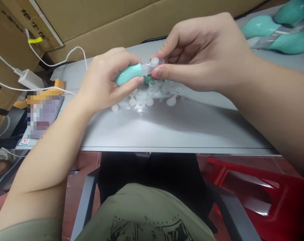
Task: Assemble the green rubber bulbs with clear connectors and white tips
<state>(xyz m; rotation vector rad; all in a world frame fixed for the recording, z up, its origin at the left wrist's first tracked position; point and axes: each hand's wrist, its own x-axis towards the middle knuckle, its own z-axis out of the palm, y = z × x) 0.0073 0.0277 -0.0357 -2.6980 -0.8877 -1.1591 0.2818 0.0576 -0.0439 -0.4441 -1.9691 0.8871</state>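
My left hand is wrapped round a small teal squeeze bulb held just above the table. A translucent plastic nozzle extends from the bulb's right end. Thumb and fingers of my right hand pinch the nozzle's far end, where a round clear cap shows on top. Below both hands lie several loose translucent parts, among them a small cup-like piece and a round-ended tab. Another teal piece is partly hidden behind my left fingers.
Several larger teal bulbs with clear necks lie at the back right of the grey table. A phone leans on a yellow stand at left, near a white charger and cables. Cardboard stands behind; a red stool is below right.
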